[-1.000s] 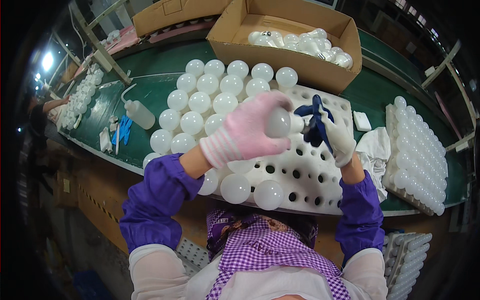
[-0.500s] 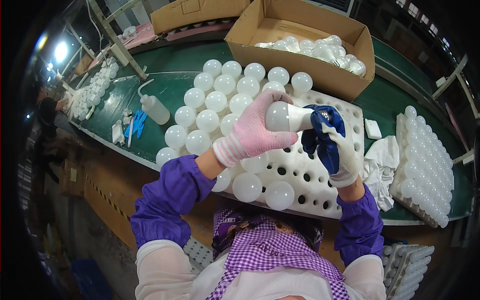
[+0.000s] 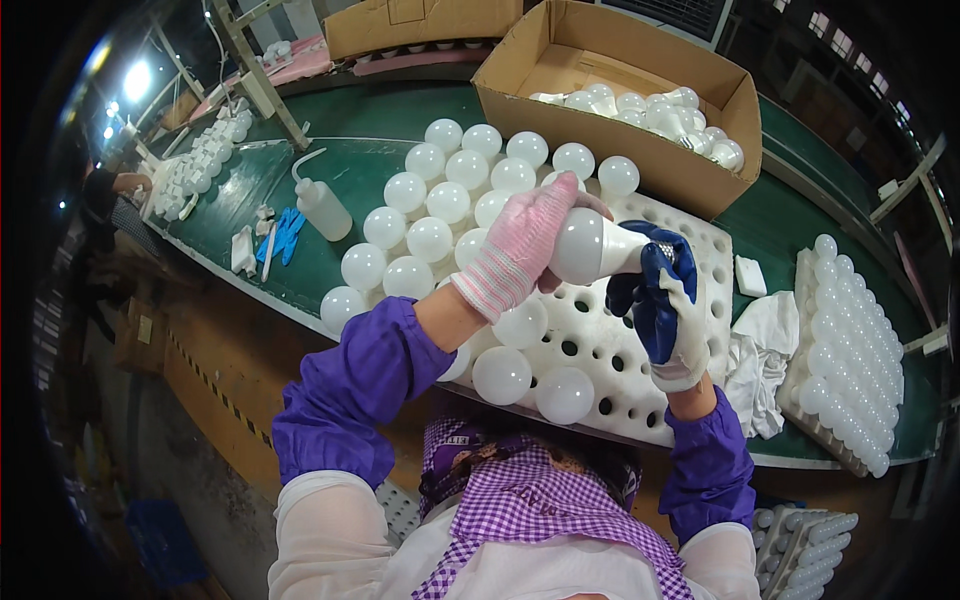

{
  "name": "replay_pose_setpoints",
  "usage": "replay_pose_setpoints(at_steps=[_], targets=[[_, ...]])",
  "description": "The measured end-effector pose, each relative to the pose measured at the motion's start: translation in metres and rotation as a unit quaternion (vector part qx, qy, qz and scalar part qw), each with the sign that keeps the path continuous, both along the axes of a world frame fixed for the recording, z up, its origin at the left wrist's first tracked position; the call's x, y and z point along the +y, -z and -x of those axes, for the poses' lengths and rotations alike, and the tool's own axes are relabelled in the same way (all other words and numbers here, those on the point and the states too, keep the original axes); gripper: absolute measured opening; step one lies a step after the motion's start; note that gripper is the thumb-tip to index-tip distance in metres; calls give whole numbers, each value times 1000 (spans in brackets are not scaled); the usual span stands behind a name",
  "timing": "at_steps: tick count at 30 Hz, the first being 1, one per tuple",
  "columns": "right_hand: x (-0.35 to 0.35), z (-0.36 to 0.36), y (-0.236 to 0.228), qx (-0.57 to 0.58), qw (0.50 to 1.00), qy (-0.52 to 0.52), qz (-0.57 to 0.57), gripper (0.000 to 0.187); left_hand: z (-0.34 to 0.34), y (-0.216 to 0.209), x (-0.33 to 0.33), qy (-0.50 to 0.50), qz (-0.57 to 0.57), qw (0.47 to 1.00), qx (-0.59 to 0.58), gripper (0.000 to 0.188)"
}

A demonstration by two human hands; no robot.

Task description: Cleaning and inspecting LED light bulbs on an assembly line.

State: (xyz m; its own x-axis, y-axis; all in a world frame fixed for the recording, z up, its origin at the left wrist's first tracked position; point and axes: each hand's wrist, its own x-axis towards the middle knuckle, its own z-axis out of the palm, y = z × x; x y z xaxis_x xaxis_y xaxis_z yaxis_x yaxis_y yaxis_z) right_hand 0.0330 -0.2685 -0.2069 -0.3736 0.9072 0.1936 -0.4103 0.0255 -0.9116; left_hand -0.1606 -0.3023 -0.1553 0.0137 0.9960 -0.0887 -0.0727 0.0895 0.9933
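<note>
A white light bulb (image 3: 585,248) is held level between my two hands above a white foam tray (image 3: 590,375). My left hand (image 3: 522,238), in a pink knit glove, wraps round the bulb's globe from its left side. My right hand (image 3: 662,300), in a white glove with blue coated fingers, grips the bulb's metal base end. Rows of round white bulbs (image 3: 448,202) stand in the tray's left part, globes up. Bare holes show in the tray's right part, beneath my right hand.
An open cardboard box (image 3: 640,150) with loose bulbs stands at the back. To the right are a white cloth (image 3: 765,340), a small white block (image 3: 749,276) and another full bulb tray (image 3: 850,360). At left are a squeeze bottle (image 3: 325,212) and a blue glove (image 3: 287,235).
My left hand has turned on the globe, its fingers now farther behind it. The bulb sits slightly lower in view. The whole view has shifted a little.
</note>
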Motion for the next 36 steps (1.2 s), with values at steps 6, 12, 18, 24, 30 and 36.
replay_pose_setpoints(at_steps=[6, 12, 18, 24, 30, 36], targets=[[-1, 7, -15, 61, 993, -73, 70, 33, 4, 11, -4, 103, 21, 969, -222, 64], [0, 7, -13, 35, 997, -55, 38, 35, 2, -3, -5, 92, -27, 993, -72, 50], [3, 1, -12, 43, 991, -58, 113, 34, -17, 6, -8, -28, -294, 933, 205, 61], [-9, -3, -41, 21, 998, -58, 32, 28, -11, -6, -13, -22, -276, 934, 225, 66], [-7, -24, -35, -67, 984, 31, -165, 37, -6, -22, -9, 107, -67, 991, 44, 62], [0, -21, -28, -151, 920, 111, -344, 37, -5, -20, -12, 141, 12, 987, -75, 56]])
